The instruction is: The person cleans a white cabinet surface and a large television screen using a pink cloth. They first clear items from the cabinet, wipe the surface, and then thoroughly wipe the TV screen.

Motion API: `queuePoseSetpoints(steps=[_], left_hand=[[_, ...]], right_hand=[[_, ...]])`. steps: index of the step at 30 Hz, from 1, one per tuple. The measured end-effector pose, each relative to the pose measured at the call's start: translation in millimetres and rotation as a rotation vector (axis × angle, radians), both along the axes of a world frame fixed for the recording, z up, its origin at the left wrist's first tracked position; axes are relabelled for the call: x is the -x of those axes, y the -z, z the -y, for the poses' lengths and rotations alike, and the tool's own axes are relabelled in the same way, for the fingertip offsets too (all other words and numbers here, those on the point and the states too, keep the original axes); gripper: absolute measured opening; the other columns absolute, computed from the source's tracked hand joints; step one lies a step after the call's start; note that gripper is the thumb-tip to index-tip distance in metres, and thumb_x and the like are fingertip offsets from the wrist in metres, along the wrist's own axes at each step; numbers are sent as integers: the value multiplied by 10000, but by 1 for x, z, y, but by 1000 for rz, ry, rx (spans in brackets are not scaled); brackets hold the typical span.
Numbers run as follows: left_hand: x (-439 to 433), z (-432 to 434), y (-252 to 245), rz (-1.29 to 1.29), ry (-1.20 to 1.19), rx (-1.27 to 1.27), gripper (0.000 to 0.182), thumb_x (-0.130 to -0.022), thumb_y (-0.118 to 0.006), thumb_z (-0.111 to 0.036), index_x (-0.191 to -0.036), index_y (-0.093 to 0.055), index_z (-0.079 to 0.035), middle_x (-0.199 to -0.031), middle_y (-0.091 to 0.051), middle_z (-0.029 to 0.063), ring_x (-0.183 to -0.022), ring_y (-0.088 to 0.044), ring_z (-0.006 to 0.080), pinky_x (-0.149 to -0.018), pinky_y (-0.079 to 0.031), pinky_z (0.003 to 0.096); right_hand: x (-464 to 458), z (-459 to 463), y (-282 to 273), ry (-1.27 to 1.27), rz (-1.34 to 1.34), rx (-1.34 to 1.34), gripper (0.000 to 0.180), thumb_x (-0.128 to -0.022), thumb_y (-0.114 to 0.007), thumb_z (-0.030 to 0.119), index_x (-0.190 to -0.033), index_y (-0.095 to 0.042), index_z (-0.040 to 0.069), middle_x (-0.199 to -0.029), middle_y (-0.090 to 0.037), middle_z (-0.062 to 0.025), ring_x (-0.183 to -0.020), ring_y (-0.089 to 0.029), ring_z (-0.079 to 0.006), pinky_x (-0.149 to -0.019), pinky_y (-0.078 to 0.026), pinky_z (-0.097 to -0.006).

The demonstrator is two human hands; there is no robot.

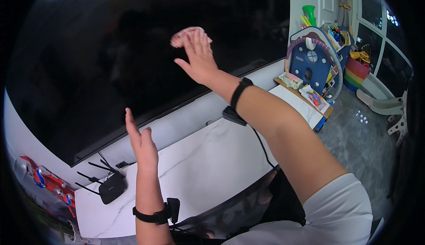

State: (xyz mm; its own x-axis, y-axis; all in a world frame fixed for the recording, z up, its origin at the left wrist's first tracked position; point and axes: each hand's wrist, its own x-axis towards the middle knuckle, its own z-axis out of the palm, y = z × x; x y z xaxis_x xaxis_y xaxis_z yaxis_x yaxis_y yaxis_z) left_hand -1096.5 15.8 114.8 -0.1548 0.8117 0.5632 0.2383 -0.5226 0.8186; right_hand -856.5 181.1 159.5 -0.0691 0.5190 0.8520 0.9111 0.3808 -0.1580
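Observation:
A large black television screen (pixel 109 69) fills the upper left, mounted on a pale wall. Against its middle, my right hand (pixel 199 57) presses a pink and white cloth (pixel 182 38) flat under the fingers, with the thumb spread to the side. My left hand (pixel 142 142) is raised at the screen's lower edge, palm turned inward and fingers extended, holding nothing. Whether its fingertips touch the screen I cannot tell. Both wrists wear black straps with small black devices.
Below the screen runs a white marble-patterned cabinet top (pixel 206 158) with a black router (pixel 113 188) at its left. Red toy figures (pixel 49 182) stand beyond that. To the right are a wipes pack (pixel 291 80), a blue toy shelf (pixel 307 62) and a rainbow basket (pixel 355 72).

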Motion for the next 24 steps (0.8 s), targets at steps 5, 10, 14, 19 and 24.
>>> queuePoseSetpoints(steps=[5,10,14,19,24], left_hand=[[-15,-3,3,23,-71,-24,748,-858,-406,-44,-1575,-195,-67,-1650,-160,149,-1529,-140,289,-1202,-151,400],[-46,-17,-3,0,-104,-44,745,-865,-404,-36,-1579,-196,-86,-1653,-155,143,-1531,-132,283,-1185,-191,407],[-77,-29,-5,-55,-83,-64,743,-869,-400,-31,-1580,-194,-89,-1654,-153,135,-1533,-126,277,-1178,-203,397],[-94,-40,4,-92,-85,-25,748,-869,-390,-27,-1585,-186,-107,-1658,-141,121,-1534,-115,272,-1178,-201,414],[-103,-52,11,-149,-91,23,748,-877,-379,-32,-1590,-173,-126,-1664,-111,113,-1538,-90,271,-1168,-229,439]], right_hand=[[15,-31,-44,-20,29,-114,867,-969,-460,600,-1569,-181,40,-1623,34,-276,-1490,35,-495,-1196,-36,-572],[-21,-53,-52,40,125,-206,904,-948,-454,642,-1527,-268,-26,-1625,-55,-249,-1517,-31,-405,-1212,-87,-526],[-71,-65,-40,135,118,-273,916,-901,-514,660,-1468,-389,-49,-1617,-111,-253,-1513,-88,-396,-1208,-134,-529],[-175,-92,-16,323,-48,-315,957,-907,-576,578,-1541,-181,-19,-1608,-122,-279,-1506,-94,-428,-1215,-131,-514],[-268,-103,19,521,-511,-100,829,-936,-507,558,-1528,-259,33,-1599,-166,-259,-1484,-164,-418,-1197,-192,-504]])
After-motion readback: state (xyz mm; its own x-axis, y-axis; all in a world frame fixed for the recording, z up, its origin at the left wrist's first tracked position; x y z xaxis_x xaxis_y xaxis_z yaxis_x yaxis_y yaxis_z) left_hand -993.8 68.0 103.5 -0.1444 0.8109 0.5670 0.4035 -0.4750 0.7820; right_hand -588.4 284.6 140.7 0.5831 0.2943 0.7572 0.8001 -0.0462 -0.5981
